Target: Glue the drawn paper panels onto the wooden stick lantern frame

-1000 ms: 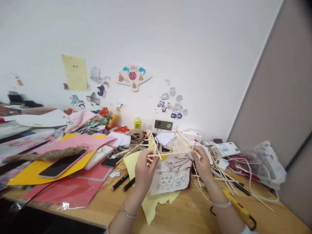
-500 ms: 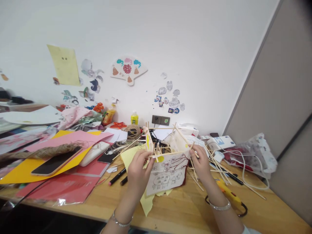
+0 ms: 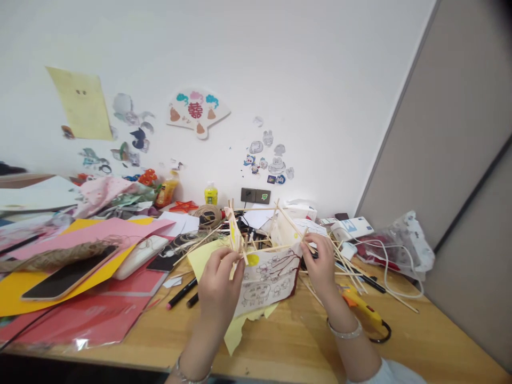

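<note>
Your left hand (image 3: 221,281) and right hand (image 3: 320,264) pinch opposite ends of the stick frame (image 3: 288,219); front edge runs left-right between them, paper drawing (image 3: 268,277) below.

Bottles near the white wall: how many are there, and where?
2: an orange plastic bottle left of the red star-shaped frame, and a smaller yellow-labelled bottle between that frame and the dark rectangular socket panel. Others may be hidden.
</note>
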Motion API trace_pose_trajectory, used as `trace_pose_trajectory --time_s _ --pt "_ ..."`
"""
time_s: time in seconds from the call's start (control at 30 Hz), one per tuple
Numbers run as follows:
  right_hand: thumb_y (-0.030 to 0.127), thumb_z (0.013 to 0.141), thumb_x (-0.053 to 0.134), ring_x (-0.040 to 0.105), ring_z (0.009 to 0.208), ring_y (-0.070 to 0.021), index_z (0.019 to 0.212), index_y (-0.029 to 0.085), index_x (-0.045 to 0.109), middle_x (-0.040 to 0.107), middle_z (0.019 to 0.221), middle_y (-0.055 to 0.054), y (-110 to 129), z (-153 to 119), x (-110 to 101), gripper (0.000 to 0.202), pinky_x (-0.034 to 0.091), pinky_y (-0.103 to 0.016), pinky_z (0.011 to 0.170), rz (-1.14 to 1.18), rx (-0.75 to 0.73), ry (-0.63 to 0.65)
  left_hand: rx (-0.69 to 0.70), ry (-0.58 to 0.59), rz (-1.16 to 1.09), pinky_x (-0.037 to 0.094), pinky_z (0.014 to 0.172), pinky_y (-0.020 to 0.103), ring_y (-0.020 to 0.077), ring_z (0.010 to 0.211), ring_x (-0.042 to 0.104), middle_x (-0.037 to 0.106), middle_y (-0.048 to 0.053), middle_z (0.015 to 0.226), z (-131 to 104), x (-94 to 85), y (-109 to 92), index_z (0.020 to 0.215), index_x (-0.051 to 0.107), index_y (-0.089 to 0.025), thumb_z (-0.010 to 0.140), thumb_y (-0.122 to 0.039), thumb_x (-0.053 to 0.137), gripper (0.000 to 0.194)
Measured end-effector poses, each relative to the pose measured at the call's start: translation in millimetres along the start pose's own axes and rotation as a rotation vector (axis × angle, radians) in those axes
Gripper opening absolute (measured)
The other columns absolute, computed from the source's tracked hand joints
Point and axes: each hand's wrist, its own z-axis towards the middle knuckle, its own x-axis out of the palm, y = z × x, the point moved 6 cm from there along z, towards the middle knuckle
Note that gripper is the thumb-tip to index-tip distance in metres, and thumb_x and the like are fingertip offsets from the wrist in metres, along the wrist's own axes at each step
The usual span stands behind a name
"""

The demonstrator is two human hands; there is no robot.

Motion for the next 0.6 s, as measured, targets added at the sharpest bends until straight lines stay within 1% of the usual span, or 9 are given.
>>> trace_pose_trajectory --time_s 0.2,0.33,0.43,0.5,0.57,0.6 --pt "0.026 0.091 0.048 0.054 0.086 -0.0217 0.080 0.024 0.052 0.062 0.085 -0.003 3 3 1 0.012 0.039 -0.037 0.079 -0.006 -0.009 0.006 -0.009 0.022 -0.017 0.048 0.069 0.027 0.0167 0.081 0.059 0.059 0.005 0.088 5 -1.6 -2 0.083 0.054 -0.018 0.085 -0.015 0.055 0.004" --pt "0.025 0.091 0.046 0.053 0.084 -0.0214 0.079 0.024 0.050 0.060 0.083 -0.004 4 4 2 0.013 0.039 -0.037 0.078 -0.019 -0.002 0.010 -0.009 0.017 0.034 0.047 0.068 0.027 0.0163 0.078 0.059 0.060 0.004 0.085 9 -2.4 -5 0.080 0.053 -0.019 0.085 -0.016 0.055 0.005" --pt "0.025 0.092 0.046 0.052 0.084 -0.0214 0.080 0.024 0.049 0.059 0.083 -0.004 4 4 3 0.013 0.039 -0.037 0.078 -0.024 0.004 0.002 -0.021 0.043 0.044 0.046 0.064 0.026 0.0164 0.074 0.057 0.058 0.004 0.081 11 -1.1 -5 0.079 0.051 -0.019 0.085 -0.017 0.053 0.006" --pt "0.027 0.092 0.045 0.052 0.083 -0.0215 0.080 0.024 0.050 0.059 0.082 -0.004 4 4 4 0.013 0.040 -0.038 0.078 -0.023 0.010 -0.007 -0.032 0.068 0.037 0.045 0.063 0.027 0.0168 0.073 0.057 0.058 0.003 0.079 12 -0.1 -2 0.081 0.051 -0.019 0.086 -0.019 0.051 0.005" --pt "0.028 0.092 0.045 0.052 0.083 -0.0216 0.081 0.024 0.050 0.059 0.082 -0.004 4 4 4 0.013 0.040 -0.038 0.078 -0.019 0.014 -0.014 -0.041 0.088 0.032 0.046 0.064 0.027 0.0172 0.073 0.057 0.058 0.003 0.079 13 0.3 1 0.086 0.052 -0.019 0.087 -0.020 0.050 0.003" --pt "0.028 0.092 0.045 0.052 0.084 -0.0215 0.081 0.024 0.050 0.059 0.082 -0.004 4 3 4 0.013 0.040 -0.038 0.078 -0.016 0.013 -0.017 -0.043 0.100 0.032 0.046 0.064 0.027 0.0173 0.073 0.058 0.059 0.004 0.080 13 0.7 2 0.090 0.053 -0.018 0.087 -0.021 0.050 0.005"
